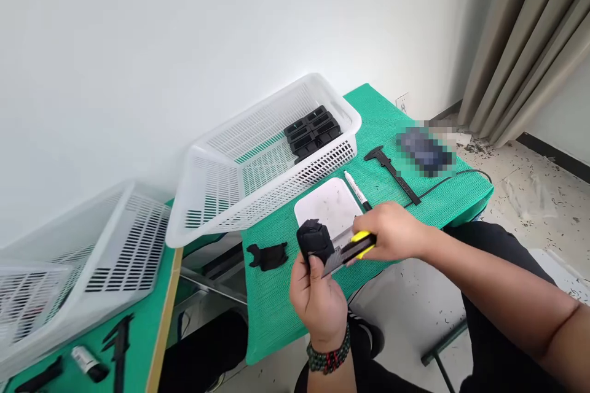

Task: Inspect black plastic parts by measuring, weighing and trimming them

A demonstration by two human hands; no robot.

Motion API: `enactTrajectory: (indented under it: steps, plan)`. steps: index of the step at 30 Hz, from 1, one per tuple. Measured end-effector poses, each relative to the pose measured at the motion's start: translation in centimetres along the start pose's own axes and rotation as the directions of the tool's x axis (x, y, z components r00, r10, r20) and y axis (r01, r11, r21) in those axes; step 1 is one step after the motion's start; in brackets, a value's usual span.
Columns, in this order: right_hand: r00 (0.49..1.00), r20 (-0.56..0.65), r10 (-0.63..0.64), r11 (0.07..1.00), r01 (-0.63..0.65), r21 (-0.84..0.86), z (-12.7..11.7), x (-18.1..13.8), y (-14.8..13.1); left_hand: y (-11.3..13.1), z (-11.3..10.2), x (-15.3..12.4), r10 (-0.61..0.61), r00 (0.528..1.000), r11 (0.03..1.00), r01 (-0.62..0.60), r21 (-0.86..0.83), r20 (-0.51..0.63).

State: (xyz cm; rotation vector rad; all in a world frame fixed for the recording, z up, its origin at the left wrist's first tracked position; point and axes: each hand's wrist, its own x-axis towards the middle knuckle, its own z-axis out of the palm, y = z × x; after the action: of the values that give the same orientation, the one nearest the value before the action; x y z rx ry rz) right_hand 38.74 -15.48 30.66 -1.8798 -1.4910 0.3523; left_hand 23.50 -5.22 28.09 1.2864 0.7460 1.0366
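Head view: left hand (320, 304) gripping black part (316, 237), held above green surface (270, 295). Right hand (391, 230) closed round yellow-and-black knife (356, 249), blade (334, 261) touching or just beside part, cannot tell which. Step looks like trimming part's edge. Next stroke likely calls for firm left grip, light pressure, left thumb (316, 266) clear of blade.

Caliper (397, 178), utility knife (359, 245), black parts (314, 133) suggest a workshop.

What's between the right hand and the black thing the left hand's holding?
In the head view, a yellow-and-black cutter lies between: the right hand grips it, and its blade points toward the black thing.
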Motion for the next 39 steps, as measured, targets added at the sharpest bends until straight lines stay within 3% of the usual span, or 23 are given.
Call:
enactTrajectory:
  steps: [2,5,13,17,20,23,25,33,39]
  plan:
    - [0.998,0.069,-0.008,0.998,0.004,0.059,0.9,0.0,-0.3,0.0,0.6,-0.1,0.022,0.999,1.000,-0.022,0.014,0.024]
    - [0.997,0.075,0.030,0.994,-0.038,0.107,1.4,0.1,-0.1,0.2,1.2,0.1,0.059,0.998,0.998,-0.059,0.024,0.011]
    - [0.981,-0.055,0.184,0.968,-0.171,0.185,0.6,0.8,1.3,0.7,2.5,0.4,0.140,0.990,0.990,-0.139,0.011,-0.013]
    - [0.960,-0.138,0.244,0.964,-0.225,0.139,-0.1,0.6,1.7,0.7,2.3,0.3,0.156,0.987,0.986,-0.154,0.058,-0.026]
    - [0.898,-0.291,0.329,0.941,-0.338,0.021,-0.3,0.4,1.8,0.8,1.8,0.4,0.138,0.990,0.988,-0.136,0.068,-0.023]
    - [0.773,-0.483,0.411,0.874,-0.484,-0.031,-0.2,0.3,1.9,1.0,1.2,0.6,0.082,0.996,0.995,-0.083,0.051,0.022]
    - [0.713,-0.535,0.453,0.845,-0.535,0.001,-0.2,0.3,2.1,1.0,0.9,0.6,0.070,0.996,0.996,-0.072,0.048,0.050]
    - [0.703,-0.505,0.501,0.817,-0.576,0.009,-1.3,0.3,3.0,0.6,-0.1,0.6,0.061,0.997,0.997,-0.063,0.043,0.035]
    - [0.628,-0.529,0.571,0.753,-0.657,0.033,-2.1,0.4,3.6,0.5,-0.5,0.7,0.088,0.993,0.995,-0.092,0.048,0.084]
